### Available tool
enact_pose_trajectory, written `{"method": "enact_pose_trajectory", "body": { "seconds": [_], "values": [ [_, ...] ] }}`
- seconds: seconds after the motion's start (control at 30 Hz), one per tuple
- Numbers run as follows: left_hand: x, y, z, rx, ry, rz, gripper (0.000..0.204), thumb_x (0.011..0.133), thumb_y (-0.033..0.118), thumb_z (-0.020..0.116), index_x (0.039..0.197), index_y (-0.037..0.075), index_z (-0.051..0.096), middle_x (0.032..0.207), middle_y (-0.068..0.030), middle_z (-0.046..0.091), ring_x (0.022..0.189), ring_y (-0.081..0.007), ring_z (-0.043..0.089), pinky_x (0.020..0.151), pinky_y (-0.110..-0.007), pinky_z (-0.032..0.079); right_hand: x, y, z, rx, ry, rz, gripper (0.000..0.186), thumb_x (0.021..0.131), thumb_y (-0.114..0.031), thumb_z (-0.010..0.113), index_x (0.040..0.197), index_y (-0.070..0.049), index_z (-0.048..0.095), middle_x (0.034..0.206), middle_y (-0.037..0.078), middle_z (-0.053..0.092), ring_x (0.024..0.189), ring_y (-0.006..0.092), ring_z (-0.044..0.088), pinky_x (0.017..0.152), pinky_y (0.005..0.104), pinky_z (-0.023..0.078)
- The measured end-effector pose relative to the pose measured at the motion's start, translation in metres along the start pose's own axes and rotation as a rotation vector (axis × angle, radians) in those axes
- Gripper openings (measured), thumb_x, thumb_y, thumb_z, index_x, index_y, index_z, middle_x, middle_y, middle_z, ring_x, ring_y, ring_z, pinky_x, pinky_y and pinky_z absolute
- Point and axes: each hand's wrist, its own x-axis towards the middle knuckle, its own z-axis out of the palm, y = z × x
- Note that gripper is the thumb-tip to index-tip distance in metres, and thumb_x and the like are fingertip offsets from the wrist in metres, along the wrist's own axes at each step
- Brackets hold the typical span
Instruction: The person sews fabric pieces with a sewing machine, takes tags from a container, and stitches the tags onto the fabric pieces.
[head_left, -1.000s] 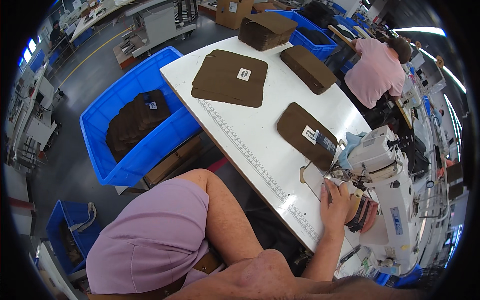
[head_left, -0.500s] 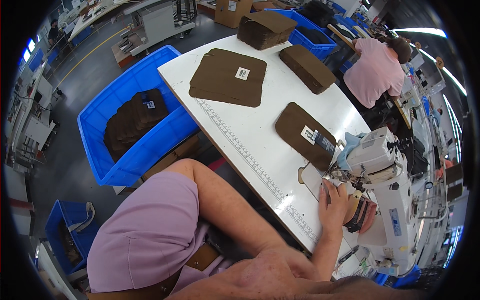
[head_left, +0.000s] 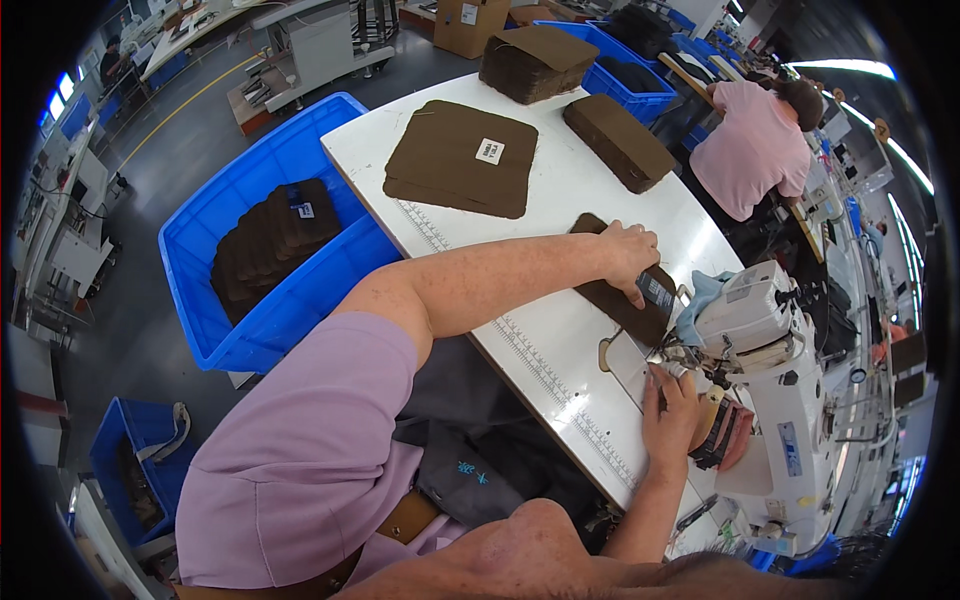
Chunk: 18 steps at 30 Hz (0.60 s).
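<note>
A brown rounded fabric piece lies on the white table beside the sewing machine, its near end by the needle area. My left hand rests on the middle of this piece, thumb and fingers apart. It covers the white label there, while a dark printed tag shows beside the thumb. My right hand is at the machine's metal presser parts, its fingers curled; whatever lies between the fingertips is too small to make out. A light blue cloth hangs on the machine head.
Flat brown panels with a white label lie on the table, near two brown stacks. To the left, a blue crate holds several brown pieces. A ruler strip runs along the table edge. Another person sits beyond.
My left arm has swung up and across the table, and the hand has come down on the brown fabric piece. My right hand stays at the machine with its fingers slightly shifted.
</note>
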Motion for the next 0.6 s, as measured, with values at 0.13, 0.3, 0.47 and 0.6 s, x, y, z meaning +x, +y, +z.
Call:
{"method": "enact_pose_trajectory", "body": {
  "seconds": [0.13, 0.3, 0.47, 0.6],
  "values": [
    [0.002, 0.002, -0.014, -0.133, -0.096, -0.084, 0.075, 0.071, 0.053, 0.091, 0.126, 0.007, 0.068, 0.13, -0.0113, 0.067, 0.12, -0.0304, 0.065, 0.097, -0.042, 0.053, 0.0, 0.001, -0.004, 0.0, -0.051, 0.035, 0.02, 0.094, -0.003, 0.068, 0.113, 0.0, 0.074, 0.102, 0.018, 0.065, 0.092, 0.0345, 0.066, 0.079, 0.0401, 0.051],
    [-0.035, -0.01, -0.03, -0.236, -0.247, -0.06, 0.067, 0.065, 0.046, 0.094, 0.113, 0.004, 0.073, 0.102, -0.0143, 0.076, 0.101, -0.0319, 0.073, 0.086, -0.041, 0.057, -0.004, 0.012, -0.001, 0.06, -0.011, 0.022, 0.02, 0.094, -0.005, 0.068, 0.112, -0.004, 0.075, 0.1, 0.017, 0.066, 0.089, 0.0357, 0.067, 0.075, 0.0417, 0.052],
    [-0.144, -0.059, -0.053, -0.703, 0.044, -0.054, 0.065, 0.07, 0.032, 0.094, 0.118, -0.002, 0.067, 0.107, -0.0162, 0.076, 0.096, -0.023, 0.072, 0.086, -0.036, 0.056, -0.005, 0.007, 0.0, 0.088, -0.03, 0.055, 0.019, 0.094, -0.003, 0.067, 0.112, -0.002, 0.074, 0.101, 0.016, 0.067, 0.09, 0.0351, 0.067, 0.077, 0.0413, 0.053],
    [-0.25, -0.107, -0.096, -0.837, 0.376, -0.324, 0.066, 0.069, 0.02, 0.096, 0.124, -0.002, 0.067, 0.111, -0.0089, 0.074, 0.101, -0.0158, 0.067, 0.092, -0.031, 0.054, -0.008, 0.013, -0.002, 0.049, -0.074, 0.072, 0.021, 0.095, -0.002, 0.065, 0.115, -0.001, 0.072, 0.106, 0.018, 0.066, 0.096, 0.0354, 0.066, 0.083, 0.041, 0.053]
  ]
}}
